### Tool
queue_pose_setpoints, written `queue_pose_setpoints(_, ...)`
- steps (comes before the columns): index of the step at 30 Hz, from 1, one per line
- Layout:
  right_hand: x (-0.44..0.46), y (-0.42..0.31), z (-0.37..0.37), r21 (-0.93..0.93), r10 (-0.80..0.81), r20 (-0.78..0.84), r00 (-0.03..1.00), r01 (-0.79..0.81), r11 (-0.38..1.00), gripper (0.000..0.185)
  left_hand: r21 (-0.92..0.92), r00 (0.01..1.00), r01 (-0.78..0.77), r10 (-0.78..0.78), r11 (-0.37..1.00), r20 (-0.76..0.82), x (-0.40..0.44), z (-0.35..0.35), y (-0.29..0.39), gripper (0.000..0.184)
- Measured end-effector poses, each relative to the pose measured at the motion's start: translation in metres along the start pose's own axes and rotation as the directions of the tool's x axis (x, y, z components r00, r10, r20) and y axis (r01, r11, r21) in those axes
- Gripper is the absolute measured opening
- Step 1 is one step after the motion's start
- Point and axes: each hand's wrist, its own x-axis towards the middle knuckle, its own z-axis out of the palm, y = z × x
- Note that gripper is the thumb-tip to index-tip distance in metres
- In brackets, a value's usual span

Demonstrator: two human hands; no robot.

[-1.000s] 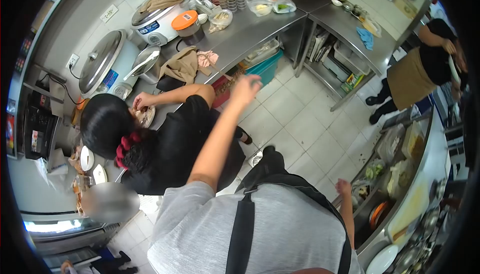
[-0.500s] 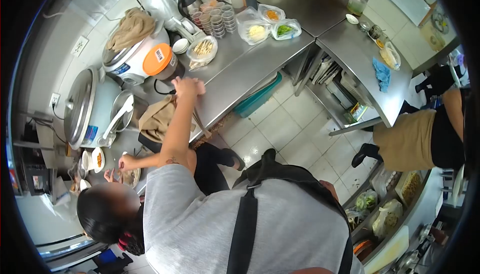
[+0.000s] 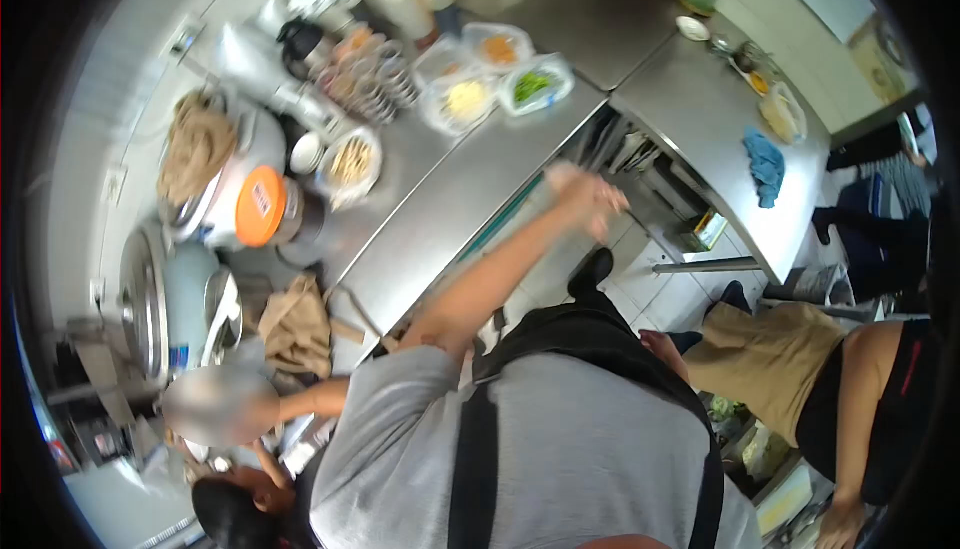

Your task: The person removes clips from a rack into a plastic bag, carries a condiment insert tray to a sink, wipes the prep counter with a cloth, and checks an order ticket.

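My left hand (image 3: 583, 199) is stretched out in front of me over the gap below the steel counter's edge. It is a little blurred, its fingers are apart, and nothing shows in it. Only part of my right hand (image 3: 663, 351) appears, low beside my black apron (image 3: 590, 344); its fingers are mostly hidden. Nearest to my left hand is the steel counter (image 3: 480, 184). On that counter, farther left, a brown cloth bag (image 3: 300, 324) lies by a dark tub with an orange lid (image 3: 260, 206).
Bags of chopped green (image 3: 535, 87) and pale yellow food (image 3: 466, 101) stand on the counter. A blue cloth (image 3: 765, 166) hangs near the right table's edge. One co-worker (image 3: 870, 389) stands close on my right; another (image 3: 240, 509) is at lower left.
My left hand has left the counter beside the brown bag and swung right, over the floor gap. My view has shifted, and the co-worker on the right appears nearer.
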Motion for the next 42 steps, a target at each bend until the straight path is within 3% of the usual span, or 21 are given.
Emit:
queue_pose_setpoints(1,0.002,-0.031,-0.008,0.018,-0.005,-0.021,1.0,0.005,1.0,0.03,0.324,0.997,-0.033,0.007,0.946,0.081,-0.004,0.025,-0.013,0.017)
queue_pose_setpoints(2,0.007,-0.055,-0.016,0.067,0.029,-0.047,0.998,-0.026,0.997,0.032,0.608,0.986,-0.104,-0.001,0.787,0.17,-0.004,0.046,-0.022,0.017)
queue_pose_setpoints(3,0.018,-0.079,-0.03,0.123,0.055,-0.069,0.996,-0.046,0.991,0.034,0.64,0.993,-0.087,0.014,0.764,0.117,-0.006,0.064,-0.018,0.015)
queue_pose_setpoints(4,0.032,-0.098,-0.048,0.103,-0.051,-0.072,0.996,0.058,0.993,0.033,0.671,0.998,-0.068,0.036,0.739,0.061,-0.009,0.077,-0.003,0.016)
queue_pose_setpoints(6,0.06,-0.133,-0.081,0.006,-0.315,-0.122,0.941,0.319,0.948,0.032,0.396,0.99,0.085,-0.124,0.914,0.073,-0.013,0.096,0.035,0.034)
queue_pose_setpoints(7,0.067,-0.155,-0.092,-0.077,-0.465,-0.162,0.87,0.459,0.885,0.031,0.373,0.992,0.107,-0.125,0.922,0.024,-0.014,0.093,0.047,0.033)
queue_pose_setpoints(11,0.039,-0.282,-0.136,0.205,-0.553,-0.165,0.817,0.576,0.791,0.024,0.327,0.972,0.065,0.014,0.943,-0.235,0.013,0.099,0.108,0.029)
queue_pose_setpoints(14,0.017,-0.356,-0.151,0.332,-0.492,-0.156,0.856,0.515,0.79,0.027,0.361,0.927,-0.055,0.182,0.931,-0.328,0.043,0.1,0.141,0.024)
queue_pose_setpoints(18,0.035,-0.391,-0.163,0.093,-0.568,-0.154,0.808,0.584,0.806,0.023,0.456,0.839,-0.182,0.38,0.871,-0.39,0.105,0.111,0.18,0.019)
queue_pose_setpoints(21,0.032,-0.413,-0.183,-0.133,-0.633,-0.218,0.743,0.619,0.774,0.02,0.561,0.787,-0.221,0.485,0.798,-0.381,0.201,0.054,0.186,0.027)
queue_pose_setpoints(24,0.025,-0.424,-0.21,-0.206,-0.597,-0.303,0.743,0.56,0.802,0.02,0.642,0.846,-0.19,0.456,0.743,-0.277,0.263,0.051,0.182,0.022)
queue_pose_setpoints(27,0.03,-0.427,-0.237,-0.055,-0.543,-0.353,0.762,0.563,0.825,0.024,0.572,0.965,-0.081,0.208,0.816,-0.16,0.29,0.099,0.177,0.015)
queue_pose_setpoints(29,0.014,-0.463,-0.233,0.381,-0.419,-0.398,0.816,0.563,0.734,0.028,0.539,0.998,-0.037,0.06,0.841,-0.025,0.296,0.136,0.16,0.02)
queue_pose_setpoints(30,0.009,-0.477,-0.232,0.575,-0.355,-0.399,0.845,0.533,0.621,0.03,0.555,0.997,-0.061,0.019,0.83,0.081,0.302,0.147,0.149,0.024)
queue_pose_setpoints(33,0.045,-0.472,-0.245,0.497,-0.33,-0.475,0.816,0.558,0.664,0.032,0.5,0.892,0.001,-0.227,0.866,0.391,0.325,0.169,0.14,0.026)
queue_pose_setpoints(34,0.026,-0.495,-0.259,0.567,-0.304,-0.459,0.835,0.539,0.623,0.028,0.529,0.906,-0.042,-0.19,0.848,0.377,0.337,0.17,0.148,0.028)
queue_pose_setpoints(36,0.003,-0.518,-0.295,0.517,-0.366,-0.646,0.67,0.737,0.436,0.026,0.58,0.929,-0.133,-0.104,0.804,0.356,0.373,0.168,0.173,0.032)
queue_pose_setpoints(37,0.006,-0.513,-0.326,0.478,-0.289,-0.699,0.654,0.728,0.491,0.028,0.604,0.956,-0.191,0.007,0.774,0.293,0.398,0.162,0.184,0.033)
queue_pose_setpoints(38,-0.01,-0.543,-0.346,0.354,-0.393,-0.767,0.508,0.845,0.4,0.032,0.631,0.966,-0.243,0.123,0.737,0.227,0.427,0.155,0.196,0.035)
queue_pose_setpoints(40,-0.006,-0.568,-0.411,0.164,-0.443,-0.769,0.46,0.813,0.559,0.034,0.673,0.974,-0.171,0.228,0.72,0.004,0.498,0.122,0.207,0.046)
queue_pose_setpoints(42,0.003,-0.623,-0.44,0.147,-0.51,-0.764,0.396,0.876,0.46,0.032,0.929,0.911,-0.078,0.405,0.363,-0.081,0.562,0.09,0.206,0.067)
